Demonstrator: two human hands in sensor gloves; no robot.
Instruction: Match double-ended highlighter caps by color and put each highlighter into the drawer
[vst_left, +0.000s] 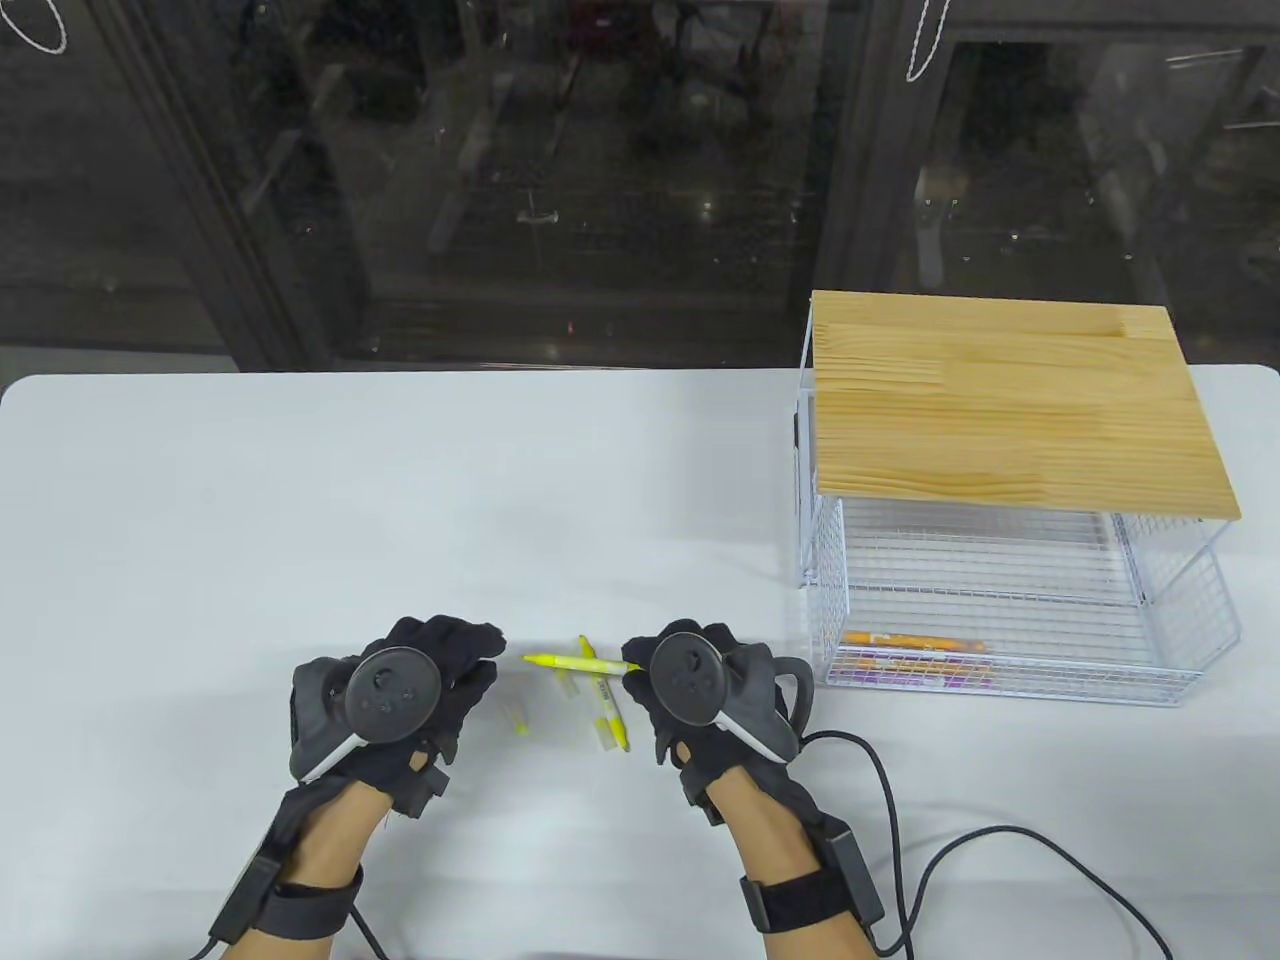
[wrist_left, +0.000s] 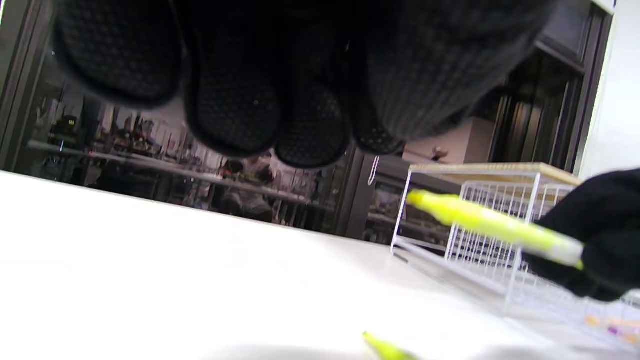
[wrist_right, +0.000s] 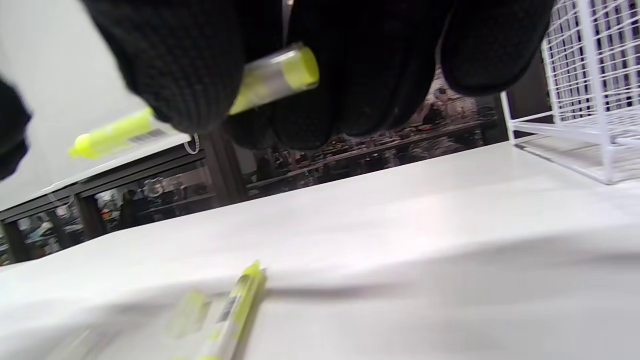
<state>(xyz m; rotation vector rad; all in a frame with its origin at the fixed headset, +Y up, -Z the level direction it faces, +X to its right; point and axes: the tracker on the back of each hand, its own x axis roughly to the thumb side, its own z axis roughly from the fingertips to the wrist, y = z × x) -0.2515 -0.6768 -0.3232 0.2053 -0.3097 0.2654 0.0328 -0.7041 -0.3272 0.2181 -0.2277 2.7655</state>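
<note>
My right hand (vst_left: 645, 675) pinches a yellow highlighter (vst_left: 575, 662) just above the table, its bare tip pointing left; in the right wrist view its clear-capped end (wrist_right: 280, 75) sticks out between the fingers (wrist_right: 170, 75). A second yellow highlighter (vst_left: 603, 705) lies on the table beneath it. A loose clear-and-yellow cap (vst_left: 518, 717) lies to its left. My left hand (vst_left: 465, 655) hovers left of the held pen, fingers (wrist_left: 230, 105) loosely curled and holding nothing that I can see. The wire drawer (vst_left: 1010, 680) is pulled out at the right, with orange and purple highlighters (vst_left: 915, 655) inside.
The drawer belongs to a white wire frame with a wooden top (vst_left: 1010, 400) at the table's right. A black cable (vst_left: 900, 800) trails from my right wrist across the near right of the white table (vst_left: 300, 500). Dark glass doors stand behind.
</note>
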